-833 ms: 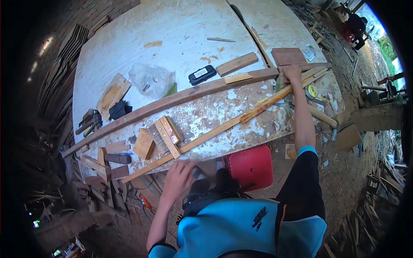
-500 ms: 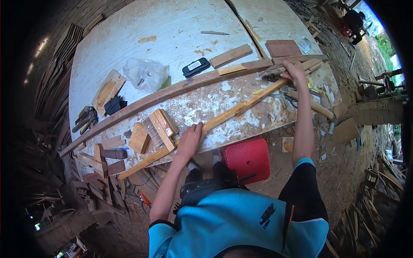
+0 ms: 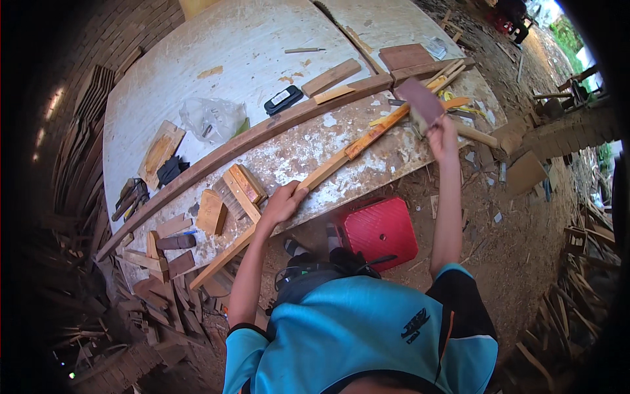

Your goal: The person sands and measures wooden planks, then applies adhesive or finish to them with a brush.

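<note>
A long, slim wooden strip (image 3: 323,172) lies slantwise over the workbench, its near left end jutting past the edge. My left hand (image 3: 283,202) is closed around it near the bench's front edge. The strip's right part is a more orange, carved-looking section. In my right hand (image 3: 443,136) is a reddish-brown sheet of sandpaper (image 3: 421,102), slightly blurred, held over the strip's far right end. The sheet hides part of that end, so contact cannot be told. Close to my left hand are a wooden block with a handle (image 3: 244,185) and a bristle brush (image 3: 228,203).
A long dark beam (image 3: 262,136) crosses the bench (image 3: 256,46). Beyond it are a clear plastic bag (image 3: 211,119), a black case (image 3: 283,100) and wood offcuts. A wooden handle (image 3: 478,136) lies right of my right hand. A red stool (image 3: 380,230) stands below the front edge.
My right hand has come off the strip's far end and swung toward me, the sandpaper now showing in it. The strip shows a different face. My left hand still grips it.
</note>
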`<action>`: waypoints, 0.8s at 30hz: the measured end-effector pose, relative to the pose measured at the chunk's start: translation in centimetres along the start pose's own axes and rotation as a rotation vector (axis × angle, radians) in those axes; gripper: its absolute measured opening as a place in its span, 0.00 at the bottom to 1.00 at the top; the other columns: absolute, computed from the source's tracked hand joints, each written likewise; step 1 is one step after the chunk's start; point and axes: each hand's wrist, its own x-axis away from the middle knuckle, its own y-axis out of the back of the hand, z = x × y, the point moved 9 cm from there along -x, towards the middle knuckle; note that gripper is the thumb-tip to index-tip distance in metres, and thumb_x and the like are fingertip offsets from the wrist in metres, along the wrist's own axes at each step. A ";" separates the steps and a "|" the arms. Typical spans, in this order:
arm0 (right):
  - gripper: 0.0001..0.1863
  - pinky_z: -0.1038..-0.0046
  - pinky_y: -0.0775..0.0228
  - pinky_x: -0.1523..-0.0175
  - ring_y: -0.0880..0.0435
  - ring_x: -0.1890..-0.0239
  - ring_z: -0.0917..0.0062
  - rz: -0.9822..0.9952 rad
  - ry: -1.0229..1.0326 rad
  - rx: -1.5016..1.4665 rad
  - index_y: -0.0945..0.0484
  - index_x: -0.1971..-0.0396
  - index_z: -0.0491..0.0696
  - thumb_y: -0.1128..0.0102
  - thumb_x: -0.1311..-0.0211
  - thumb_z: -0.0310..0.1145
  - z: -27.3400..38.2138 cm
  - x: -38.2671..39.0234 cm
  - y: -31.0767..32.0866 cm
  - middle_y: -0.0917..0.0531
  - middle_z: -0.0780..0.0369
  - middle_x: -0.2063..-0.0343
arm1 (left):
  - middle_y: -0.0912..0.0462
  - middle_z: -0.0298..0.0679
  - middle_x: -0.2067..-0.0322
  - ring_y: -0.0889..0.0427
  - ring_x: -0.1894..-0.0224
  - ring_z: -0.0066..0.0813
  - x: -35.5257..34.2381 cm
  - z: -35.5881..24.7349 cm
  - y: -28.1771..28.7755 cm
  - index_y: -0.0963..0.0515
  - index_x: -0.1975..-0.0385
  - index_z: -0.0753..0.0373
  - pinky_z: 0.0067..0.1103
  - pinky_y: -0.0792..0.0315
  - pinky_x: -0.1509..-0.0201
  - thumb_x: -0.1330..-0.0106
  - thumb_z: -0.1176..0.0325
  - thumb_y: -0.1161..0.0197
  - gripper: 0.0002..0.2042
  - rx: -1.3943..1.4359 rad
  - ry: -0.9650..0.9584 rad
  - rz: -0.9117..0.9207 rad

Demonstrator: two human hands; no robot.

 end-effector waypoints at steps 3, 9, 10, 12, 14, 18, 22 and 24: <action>0.16 0.70 0.24 0.52 0.23 0.58 0.75 -0.212 0.034 0.176 0.33 0.53 0.41 0.51 0.41 0.28 3.2 -3.7 2.4 0.23 0.62 0.59 | 0.28 0.35 0.79 0.28 0.74 0.24 0.2 -0.5 0.0 0.25 0.63 0.70 0.24 0.34 0.69 0.34 0.56 0.48 0.19 0.067 0.020 0.033; 0.14 0.73 0.21 0.59 0.23 0.61 0.77 -0.424 0.226 0.735 0.31 0.58 0.43 0.48 0.46 0.25 7.2 -4.1 3.9 0.25 0.61 0.62 | 0.29 0.31 0.80 0.32 0.78 0.18 1.8 -2.8 0.3 0.24 0.66 0.66 0.18 0.37 0.75 0.33 0.56 0.48 0.17 0.168 0.044 0.091; 0.14 0.73 0.21 0.59 0.23 0.61 0.77 -0.452 0.198 0.747 0.31 0.58 0.43 0.48 0.46 0.25 6.7 -3.3 4.3 0.25 0.61 0.62 | 0.30 0.30 0.81 0.32 0.79 0.16 2.1 -3.0 0.3 0.24 0.67 0.65 0.17 0.37 0.76 0.33 0.55 0.48 0.17 0.188 0.067 0.109; 0.14 0.73 0.22 0.59 0.24 0.59 0.78 -0.487 0.369 0.522 0.31 0.58 0.44 0.48 0.47 0.25 6.9 -0.8 4.9 0.25 0.62 0.61 | 0.30 0.29 0.81 0.32 0.79 0.16 2.8 -3.2 0.5 0.24 0.68 0.65 0.17 0.37 0.76 0.33 0.55 0.48 0.17 0.248 0.104 0.131; 0.15 0.72 0.23 0.57 0.24 0.60 0.79 -0.460 0.360 0.429 0.32 0.57 0.45 0.48 0.47 0.24 4.8 2.3 5.2 0.25 0.63 0.61 | 0.30 0.28 0.81 0.32 0.79 0.16 3.3 -3.2 1.0 0.24 0.69 0.65 0.17 0.37 0.76 0.33 0.55 0.47 0.17 0.298 0.146 0.146; 0.24 0.69 0.26 0.53 0.24 0.57 0.79 -0.113 0.116 0.077 0.36 0.47 0.46 0.48 0.45 0.22 -2.9 8.1 3.1 0.26 0.63 0.56 | 0.29 0.28 0.81 0.32 0.79 0.16 4.3 -3.5 3.4 0.22 0.69 0.66 0.17 0.37 0.76 0.34 0.56 0.46 0.17 0.233 0.073 0.115; 0.27 0.67 0.29 0.46 0.26 0.48 0.74 -0.151 -0.048 0.181 0.37 0.42 0.47 0.50 0.43 0.19 -7.2 9.2 0.8 0.28 0.62 0.48 | 0.27 0.37 0.85 0.28 0.81 0.23 4.2 -3.9 7.5 0.22 0.72 0.66 0.25 0.35 0.76 0.35 0.56 0.44 0.16 0.017 0.015 -0.041; 0.19 0.68 0.31 0.46 0.25 0.47 0.71 -0.002 0.529 1.033 0.26 0.51 0.41 0.53 0.44 0.17 -3.8 9.8 -4.7 0.24 0.57 0.50 | 0.25 0.41 0.84 0.26 0.81 0.29 3.8 -5.3 9.4 0.22 0.71 0.66 0.28 0.34 0.74 0.35 0.55 0.44 0.17 -0.190 -0.105 -0.113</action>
